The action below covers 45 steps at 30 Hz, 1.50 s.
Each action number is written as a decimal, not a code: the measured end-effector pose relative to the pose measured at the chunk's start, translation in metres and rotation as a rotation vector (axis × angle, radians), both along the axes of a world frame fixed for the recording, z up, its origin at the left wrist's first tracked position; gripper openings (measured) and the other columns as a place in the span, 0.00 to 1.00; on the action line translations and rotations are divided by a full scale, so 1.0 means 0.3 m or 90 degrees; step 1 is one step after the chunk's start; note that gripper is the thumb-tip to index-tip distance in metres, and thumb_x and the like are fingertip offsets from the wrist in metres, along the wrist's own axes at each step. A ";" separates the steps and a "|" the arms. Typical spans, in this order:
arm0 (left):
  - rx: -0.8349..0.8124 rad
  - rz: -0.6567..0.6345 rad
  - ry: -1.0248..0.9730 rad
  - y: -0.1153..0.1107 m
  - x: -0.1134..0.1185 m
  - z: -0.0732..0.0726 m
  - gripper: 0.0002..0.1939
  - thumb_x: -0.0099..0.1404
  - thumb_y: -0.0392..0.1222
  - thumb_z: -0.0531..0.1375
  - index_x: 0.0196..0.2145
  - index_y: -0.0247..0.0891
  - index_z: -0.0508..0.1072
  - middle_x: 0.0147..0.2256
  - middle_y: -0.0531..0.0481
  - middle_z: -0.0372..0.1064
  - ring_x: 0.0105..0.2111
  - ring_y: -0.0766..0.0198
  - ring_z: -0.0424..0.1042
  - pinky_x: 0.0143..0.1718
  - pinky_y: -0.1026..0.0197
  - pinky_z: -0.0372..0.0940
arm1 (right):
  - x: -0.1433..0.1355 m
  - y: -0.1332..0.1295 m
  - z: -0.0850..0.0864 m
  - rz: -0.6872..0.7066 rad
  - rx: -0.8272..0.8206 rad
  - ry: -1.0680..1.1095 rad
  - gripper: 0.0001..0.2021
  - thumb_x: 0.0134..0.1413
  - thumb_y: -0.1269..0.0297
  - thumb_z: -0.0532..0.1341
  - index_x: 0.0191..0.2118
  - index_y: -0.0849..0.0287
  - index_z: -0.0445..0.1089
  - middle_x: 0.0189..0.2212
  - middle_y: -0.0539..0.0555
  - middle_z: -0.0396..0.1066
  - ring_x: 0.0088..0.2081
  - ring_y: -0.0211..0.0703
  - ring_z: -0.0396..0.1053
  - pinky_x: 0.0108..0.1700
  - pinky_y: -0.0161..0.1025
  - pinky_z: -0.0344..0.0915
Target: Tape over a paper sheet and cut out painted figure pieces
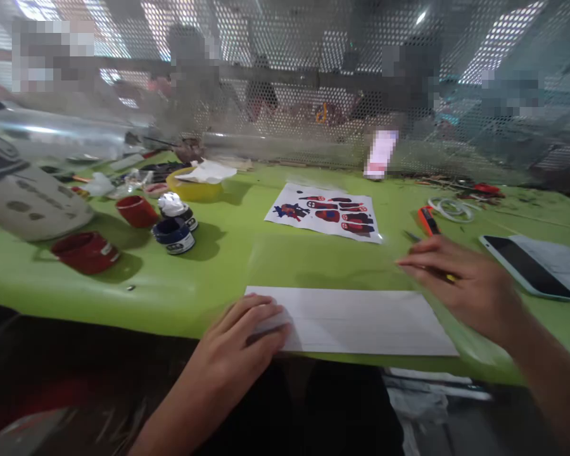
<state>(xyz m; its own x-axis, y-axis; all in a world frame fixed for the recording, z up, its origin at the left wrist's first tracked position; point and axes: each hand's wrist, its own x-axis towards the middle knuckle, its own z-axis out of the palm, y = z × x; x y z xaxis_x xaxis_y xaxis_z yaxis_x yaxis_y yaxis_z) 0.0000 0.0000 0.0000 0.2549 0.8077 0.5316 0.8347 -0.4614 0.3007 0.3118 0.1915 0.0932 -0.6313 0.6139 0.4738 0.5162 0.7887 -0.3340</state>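
A blank white sheet of paper (361,320) lies along the front edge of the green table. My left hand (247,342) rests on the sheet's left end, fingers bent over it and thumb a little apart. To the right, above the table, my right hand (460,278) is pinched round a thin pencil-like stick (450,277); a yellow bit of it shows, and the fingers hide most of the rest. Just beyond that hand is an orange and black box cutter (427,220). Farther back lies a printed sheet (323,212) with red, black and blue shapes.
Paint pots stand at left: dark red (85,252), red (136,211), blue (173,235) and white (175,206). Behind them is a yellow bowl (194,187). A pale patterned container (33,202) leans in at far left. A phone (527,266) lies at right. Perforated mesh (285,82) closes the back.
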 end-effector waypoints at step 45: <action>-0.113 0.116 -0.147 0.066 -0.185 0.044 0.13 0.71 0.38 0.61 0.52 0.45 0.72 0.53 0.50 0.73 0.52 0.58 0.71 0.54 0.53 0.68 | -0.629 -0.150 -0.044 0.053 -0.591 -0.097 0.03 0.59 0.69 0.64 0.39 0.59 0.73 0.28 0.50 0.74 0.29 0.38 0.69 0.32 0.36 0.62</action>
